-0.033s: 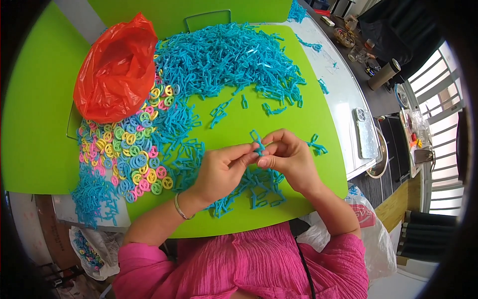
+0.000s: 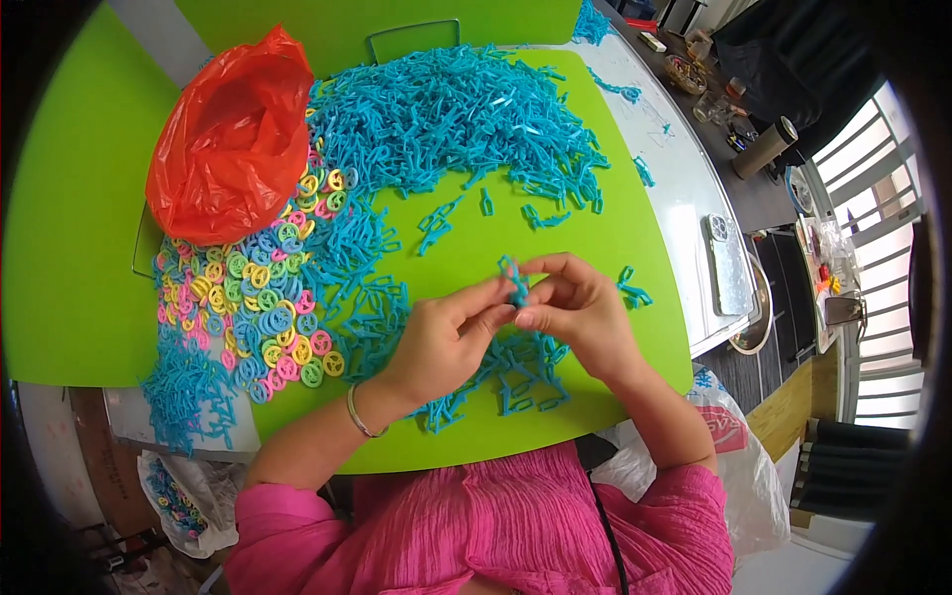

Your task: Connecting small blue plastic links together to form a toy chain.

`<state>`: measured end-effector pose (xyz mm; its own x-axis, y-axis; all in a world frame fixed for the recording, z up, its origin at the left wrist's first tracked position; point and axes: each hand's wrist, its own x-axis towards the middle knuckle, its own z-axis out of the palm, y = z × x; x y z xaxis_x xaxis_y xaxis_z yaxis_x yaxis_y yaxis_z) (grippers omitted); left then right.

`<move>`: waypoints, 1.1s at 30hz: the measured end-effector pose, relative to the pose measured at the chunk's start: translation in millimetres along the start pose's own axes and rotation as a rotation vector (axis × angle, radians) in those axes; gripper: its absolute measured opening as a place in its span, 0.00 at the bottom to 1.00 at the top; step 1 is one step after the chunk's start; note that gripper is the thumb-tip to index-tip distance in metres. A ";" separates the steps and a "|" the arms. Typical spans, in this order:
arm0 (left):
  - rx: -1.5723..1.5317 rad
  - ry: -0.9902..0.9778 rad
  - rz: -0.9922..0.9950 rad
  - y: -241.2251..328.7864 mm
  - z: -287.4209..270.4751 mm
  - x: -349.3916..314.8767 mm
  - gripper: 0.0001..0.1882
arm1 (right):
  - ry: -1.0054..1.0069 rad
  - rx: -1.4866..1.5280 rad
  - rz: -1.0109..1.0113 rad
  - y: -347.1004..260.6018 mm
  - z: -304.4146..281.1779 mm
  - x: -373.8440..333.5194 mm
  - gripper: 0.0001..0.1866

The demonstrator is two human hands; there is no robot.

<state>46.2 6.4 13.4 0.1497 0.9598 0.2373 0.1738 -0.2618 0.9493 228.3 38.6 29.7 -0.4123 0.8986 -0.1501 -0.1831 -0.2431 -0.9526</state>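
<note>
green board (image 2: 615, 228) | blue plastic pieces (image 2: 456, 119), heaped and loose | pastel wheels (image 2: 276, 322), left | white table (image 2: 684, 188): phone (image 2: 730, 268)

Red plastic bag (image 2: 233, 159), mouth open, at upper left. Phone (image 2: 730, 273), pale case, camera lenses at its far end, near the right edge of the white surface (image 2: 684, 188). Beyond: dark surface (image 2: 739, 191) bearing a brownish cylindrical flask (image 2: 764, 151). Far right: barred window (image 2: 878, 188); dark curtain (image 2: 793, 50) above it. Lower right: whitish plastic bag (image 2: 754, 501), red patch.
</note>
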 end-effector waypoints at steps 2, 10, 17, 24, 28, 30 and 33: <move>-0.322 -0.065 -0.155 5.0 3.5 0.0 0.13 | -0.009 -0.025 0.008 -7.4 -6.2 -2.8 0.12; 0.482 -0.207 0.062 -6.0 -11.3 4.5 0.11 | 0.558 -1.414 -0.398 -22.3 -64.1 -41.4 0.16; 0.603 -0.364 -0.018 2.2 -11.0 -0.4 0.10 | 0.485 -1.384 -0.393 2.4 -50.3 -47.4 0.12; 0.619 -0.380 -0.024 6.9 -16.9 2.2 0.09 | 0.123 -1.269 -0.333 13.1 -28.6 -39.5 0.08; 0.409 -0.244 -0.089 7.9 -13.4 8.7 0.11 | 0.072 -1.232 -0.340 5.5 -25.5 -32.6 0.07; 0.239 -0.215 -0.208 6.2 -13.5 10.4 0.12 | 0.068 -1.177 -0.483 -5.0 -20.5 -32.0 0.08; -0.200 -0.285 -0.485 5.0 -13.5 13.7 0.14 | -0.079 -1.171 -0.658 -16.7 -12.3 -29.7 0.10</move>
<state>36.0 19.6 24.2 0.3588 0.8930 -0.2718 0.1055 0.2505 0.9623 254.5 20.4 46.8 -0.6011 0.6934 0.3973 0.4826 0.7112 -0.5112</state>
